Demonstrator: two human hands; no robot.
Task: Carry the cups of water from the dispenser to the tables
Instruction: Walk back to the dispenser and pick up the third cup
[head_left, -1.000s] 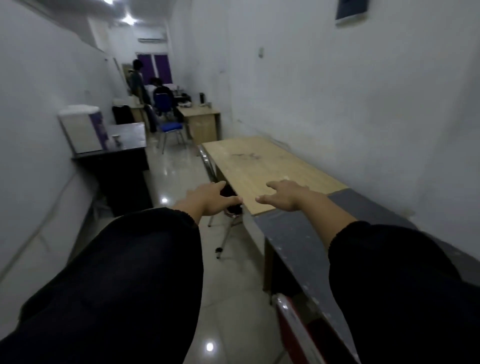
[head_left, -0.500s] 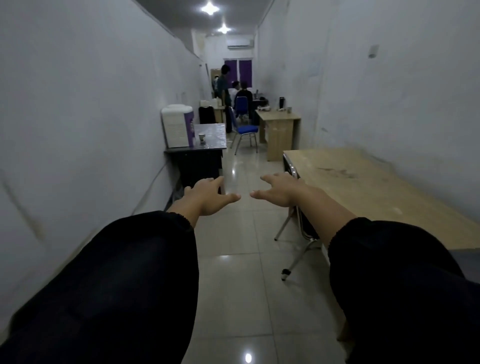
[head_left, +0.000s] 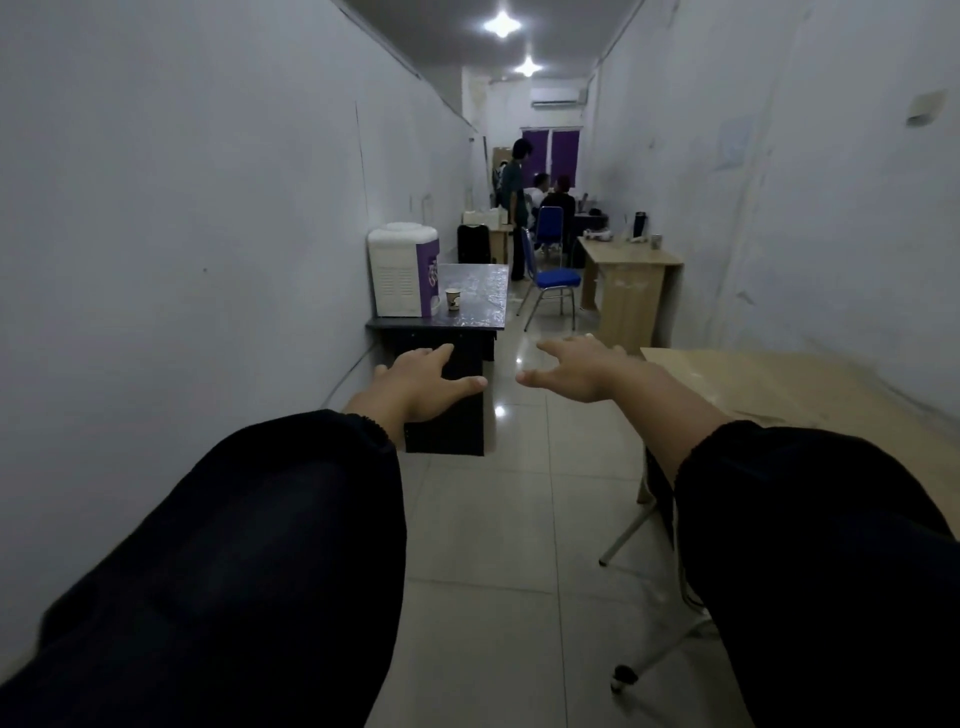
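A white and purple water dispenser (head_left: 402, 270) stands on a dark table (head_left: 480, 301) against the left wall. A small paper cup (head_left: 453, 299) sits on that table just right of the dispenser. My left hand (head_left: 421, 384) and my right hand (head_left: 579, 371) are both stretched out in front of me, palms down, fingers apart, holding nothing. They hang over the floor, well short of the dark table. A light wooden table (head_left: 769, 384) lies at my right, just beyond my right forearm.
A narrow corridor runs between two white walls with a tiled floor (head_left: 493, 545). A blue chair (head_left: 550, 278) and another wooden desk (head_left: 626, 275) stand farther down on the right. Several people (head_left: 519, 192) are at the far end near purple windows.
The view has swung left, from the wooden table toward the corridor and the dispenser table, which now looks closer. Both hands stay outstretched and empty.
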